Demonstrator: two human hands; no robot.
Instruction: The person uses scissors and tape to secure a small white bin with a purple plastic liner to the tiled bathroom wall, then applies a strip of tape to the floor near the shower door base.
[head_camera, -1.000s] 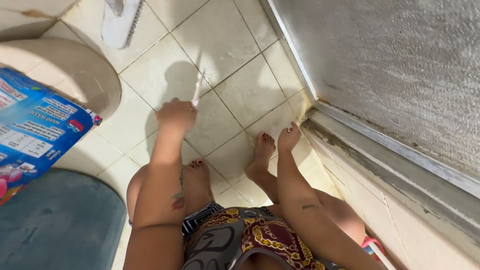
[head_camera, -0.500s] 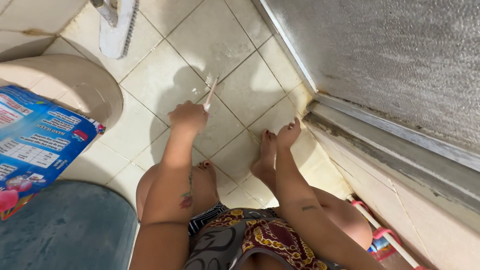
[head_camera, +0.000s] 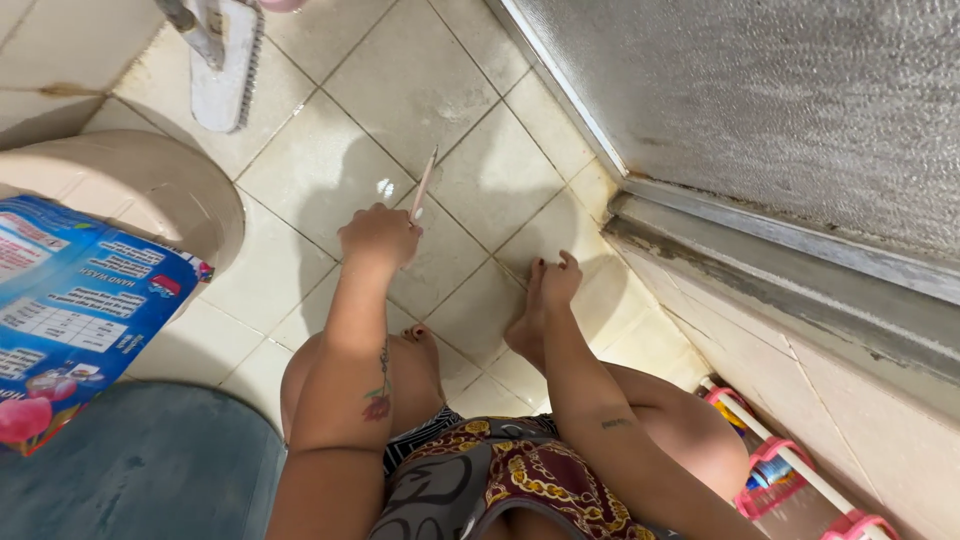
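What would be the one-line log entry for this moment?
left hand: grips thin pale toothbrush, tip on beige floor tile grout | right hand: open, rests on right foot

Bare tiles (head_camera: 330, 165) ahead open; door track (head_camera: 760, 270) blocks right.

There is only one view. The camera sits on the person's head and looks almost straight down, from close by. It faces the pale cream tiled floor (head_camera: 330, 170), with the person's own arms and knees at the bottom edge. The frosted glass shower door (head_camera: 780, 110) fills the top right corner.
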